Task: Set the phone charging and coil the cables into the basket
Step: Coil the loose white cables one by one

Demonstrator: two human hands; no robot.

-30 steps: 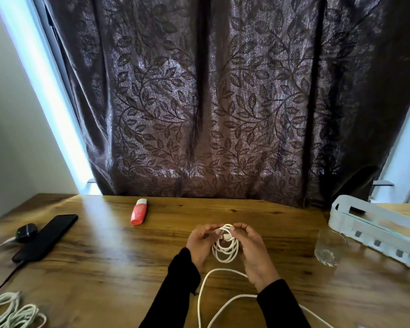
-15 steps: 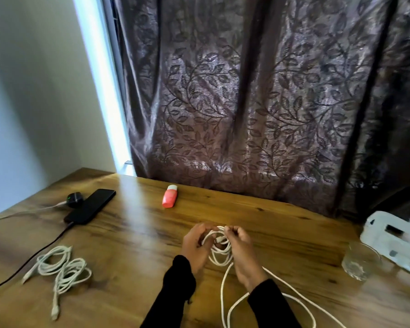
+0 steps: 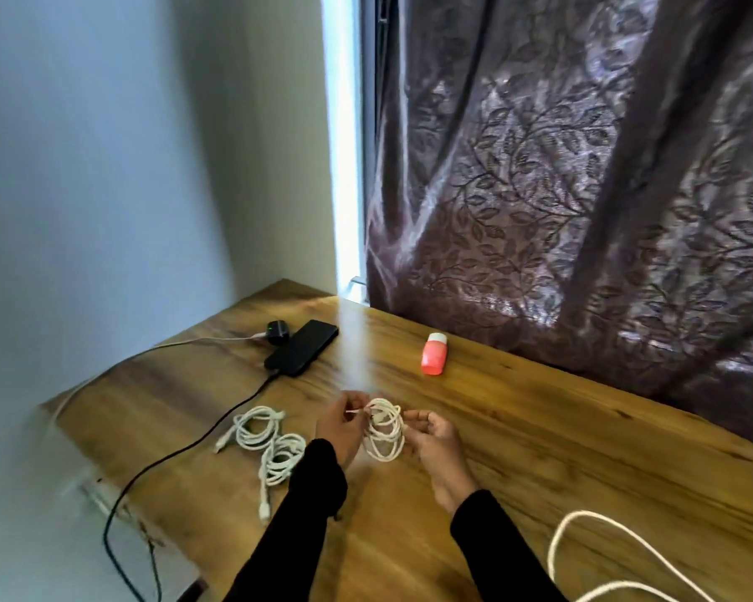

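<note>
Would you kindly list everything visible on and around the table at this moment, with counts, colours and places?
table: one, brown wood, fills the lower frame
phone: one, black, far left of the table, a black cable running from its near end over the table's left edge
small black charger: one, just left of the phone, with a white lead
loose cable bundles: two, white, on the table left of the hands
coiled cable: one, white, held between both hands
loose cable length: white, on the table at lower right
small container: one, orange-red with white cap, lying near the curtain
curtain: one, dark brown, leaf pattern, behind the table
wall: pale, left
left hand: fingers pinching the coil
right hand: fingers holding the coil
</note>
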